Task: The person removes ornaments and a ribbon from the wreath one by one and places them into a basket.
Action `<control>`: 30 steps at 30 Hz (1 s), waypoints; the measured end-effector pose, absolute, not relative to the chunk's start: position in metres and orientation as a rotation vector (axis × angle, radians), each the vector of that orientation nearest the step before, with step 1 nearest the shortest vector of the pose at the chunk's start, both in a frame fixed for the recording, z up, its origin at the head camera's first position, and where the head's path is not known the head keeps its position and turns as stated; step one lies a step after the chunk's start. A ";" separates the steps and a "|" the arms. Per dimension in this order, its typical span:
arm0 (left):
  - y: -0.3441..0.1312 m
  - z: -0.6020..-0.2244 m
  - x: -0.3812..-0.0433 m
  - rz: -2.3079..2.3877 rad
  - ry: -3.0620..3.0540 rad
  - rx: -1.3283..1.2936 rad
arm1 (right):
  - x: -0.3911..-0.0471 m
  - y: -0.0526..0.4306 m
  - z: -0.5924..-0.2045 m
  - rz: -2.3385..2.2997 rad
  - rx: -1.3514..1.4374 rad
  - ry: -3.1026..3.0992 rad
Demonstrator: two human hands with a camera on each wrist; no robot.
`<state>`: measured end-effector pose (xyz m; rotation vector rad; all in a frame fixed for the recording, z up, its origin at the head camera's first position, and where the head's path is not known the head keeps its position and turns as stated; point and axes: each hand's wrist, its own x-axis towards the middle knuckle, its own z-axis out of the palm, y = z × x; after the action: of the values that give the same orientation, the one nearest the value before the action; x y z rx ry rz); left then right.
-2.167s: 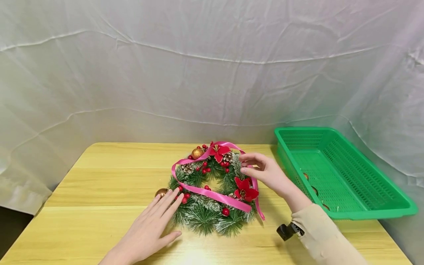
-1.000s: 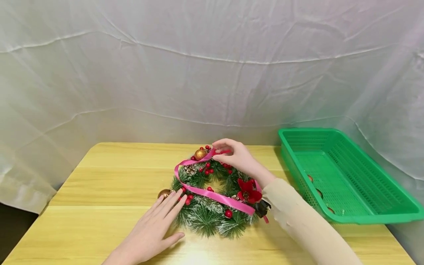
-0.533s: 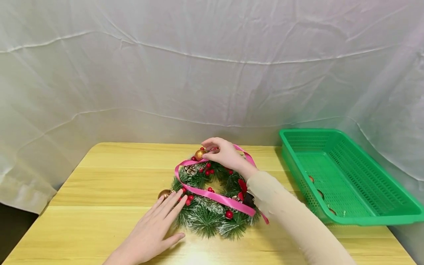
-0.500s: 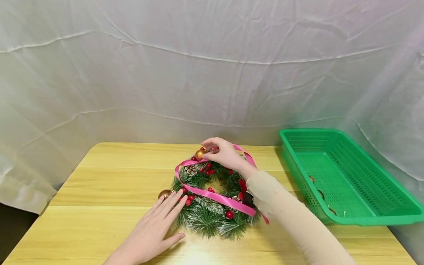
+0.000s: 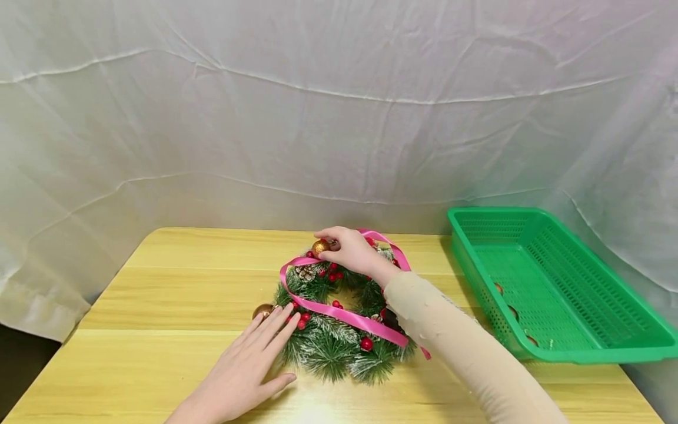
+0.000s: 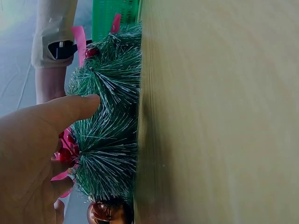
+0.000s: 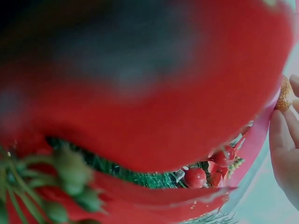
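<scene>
Gold glitter bauble (image 5: 319, 247) is pinched in the right grip (image 5: 354, 250); beneath it, the Christmas wreath (image 5: 325, 353) is touched by the flat, outstretched left grip (image 5: 241, 359), presumably for steadying.

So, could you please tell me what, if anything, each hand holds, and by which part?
The right hand pinches the glittery gold ball by its sides; the left hand lies at the edge of the wreath, holding nothing.
</scene>
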<state>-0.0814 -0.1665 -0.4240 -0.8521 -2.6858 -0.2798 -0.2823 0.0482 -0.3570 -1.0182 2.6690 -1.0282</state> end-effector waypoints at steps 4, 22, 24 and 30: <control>-0.166 -0.424 -0.082 -0.283 -2.687 -0.851 | -0.281 0.046 -0.356 -0.966 -1.057 2.710; -0.167 -0.424 -0.083 -0.289 -2.669 -0.859 | -0.278 0.049 -0.354 -1.009 -1.030 2.750; -0.167 -0.425 -0.083 -0.290 -2.671 -0.857 | -0.278 0.049 -0.352 -1.064 -1.032 2.744; -0.167 -0.425 -0.082 -0.288 -2.683 -0.851 | -0.276 0.052 -0.343 -1.212 -1.043 2.699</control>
<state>-0.0823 -0.1668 -0.4249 -0.8515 -2.6830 -0.2884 -0.2756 0.0516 -0.3430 -1.0426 2.6993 -1.2118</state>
